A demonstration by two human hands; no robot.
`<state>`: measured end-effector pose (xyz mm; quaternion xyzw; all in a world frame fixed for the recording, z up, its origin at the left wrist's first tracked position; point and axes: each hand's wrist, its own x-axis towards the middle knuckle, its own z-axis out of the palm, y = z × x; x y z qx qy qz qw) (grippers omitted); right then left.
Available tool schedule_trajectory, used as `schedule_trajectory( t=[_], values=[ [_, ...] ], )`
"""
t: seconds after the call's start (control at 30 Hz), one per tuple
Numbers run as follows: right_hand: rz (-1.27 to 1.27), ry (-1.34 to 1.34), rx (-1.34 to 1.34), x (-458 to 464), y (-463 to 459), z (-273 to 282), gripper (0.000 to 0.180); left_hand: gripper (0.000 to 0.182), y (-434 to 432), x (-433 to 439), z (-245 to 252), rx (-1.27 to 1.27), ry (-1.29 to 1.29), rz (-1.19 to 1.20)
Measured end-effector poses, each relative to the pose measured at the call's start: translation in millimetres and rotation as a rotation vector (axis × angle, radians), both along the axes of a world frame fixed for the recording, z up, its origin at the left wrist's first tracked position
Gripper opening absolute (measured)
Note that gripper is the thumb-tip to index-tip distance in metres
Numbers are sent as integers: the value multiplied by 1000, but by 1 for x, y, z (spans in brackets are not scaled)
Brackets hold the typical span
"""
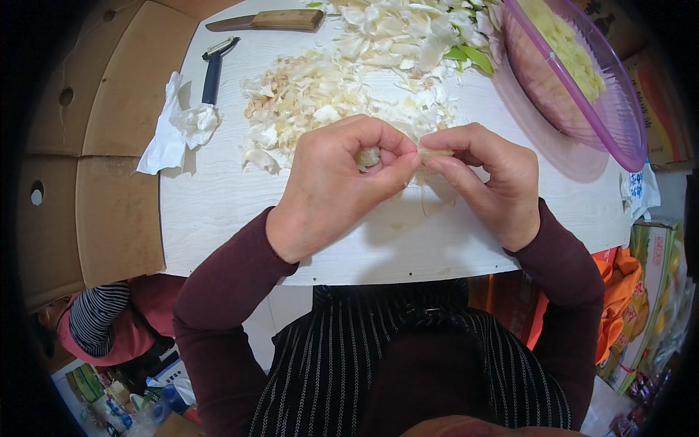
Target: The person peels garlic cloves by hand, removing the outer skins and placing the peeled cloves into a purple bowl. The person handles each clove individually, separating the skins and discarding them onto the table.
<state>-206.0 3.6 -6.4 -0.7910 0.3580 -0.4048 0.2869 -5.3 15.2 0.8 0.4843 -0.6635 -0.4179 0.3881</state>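
Observation:
My left hand (349,180) is curled around a pale, translucent lump (367,157), which looks like a piece of citrus pulp. Its thumb and forefinger pinch together, meeting my right hand's fingertips. Between right thumb and forefinger, my right hand (486,180) grips a thin, pale yellowish strip (438,153), perhaps segment skin. Both hands are just above the near part of the white table (229,218). Right behind them spreads a heap of thin, pale peelings (327,82) with tan bits at its left side.
Thicker white peel pieces (382,33) with green scraps (477,59) lie at the back. A purple plastic basin (557,114) holding yellow pulp (568,43) stands at right. Further left are a wooden-handled knife (267,20), a peeler (213,74), crumpled tissue (175,125), cardboard (117,136) and another person (114,322).

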Motion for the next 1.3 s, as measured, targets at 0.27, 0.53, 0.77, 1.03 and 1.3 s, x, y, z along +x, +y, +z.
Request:
schedule_trajectory(
  t=[0.27, 0.53, 0.77, 1.03, 1.3],
  values=[
    [-14, -9, -11, 2, 3, -1, 18, 7, 1, -3, -1, -91, -42, 26],
    [23, -97, 132, 5, 5, -5, 17, 4, 1, -1, -1, -125, -91, -12],
    [188, -413, 772, 1, 1, 3, 20, 4, 2, 2, 3, 24, -1, -58],
    [349, -627, 1087, -6, -10, 2, 22, 9, -2, 8, 12, 261, 194, -162],
    [214, -536, 856, -4, -7, 2, 21, 15, -5, 7, 9, 189, 167, -124]
  ],
)
